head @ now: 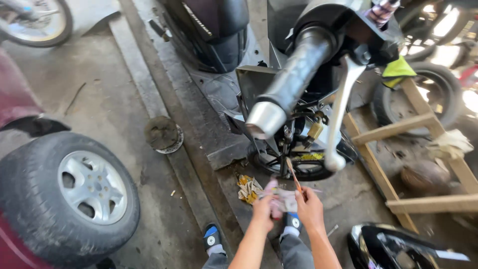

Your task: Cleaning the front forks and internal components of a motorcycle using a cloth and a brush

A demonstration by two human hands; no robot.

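while the left hand (264, 206) grips a crumpled pale rag (285, 199), the right hand (309, 208) pinches a thin brown stick (294, 175) — both low over the concrete floor (99, 104), below the motorcycle's black rubber handlebar grip (294, 79). the stick looks thin and could snap under pressure — or the blurred rag slip loose.

Black handlebar grip (298, 69) with silver end, silver brake lever (341, 112), blue-and-black sandals (212, 237), grey-rimmed tyre (69, 194).

- Grey concrete floor (114, 104), stained and cracked, with a raised strip running across it.
- A car wheel (67, 194) at left.
- Wooden frame (398, 129) at right.
- Bright daylight at upper right.
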